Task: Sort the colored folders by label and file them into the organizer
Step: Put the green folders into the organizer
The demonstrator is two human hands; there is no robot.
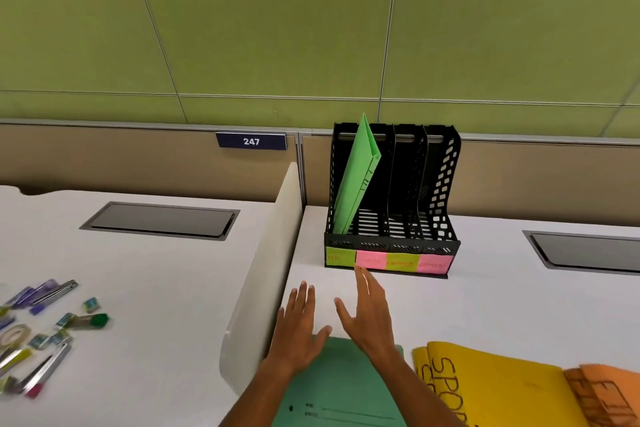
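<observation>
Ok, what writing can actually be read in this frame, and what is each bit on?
"247": white digits on the dark blue plate on the partition.
"H.R.": first sticky note on the organizer.
"SPOR", cut off: yellow folder.
Other three sticky notes: too blurred.
Orange folder lettering: partly out of frame, unreadable.
Dark green folder print: too small.

Light green folder (356, 177) in black perforated organizer (440, 191); teal (332, 388), yellow (495, 388) and orange folders (609, 388).

An office: white desks (485, 288) split by a divider (263, 263), a numbered plate (251, 141), a file organizer (393, 204).
</observation>
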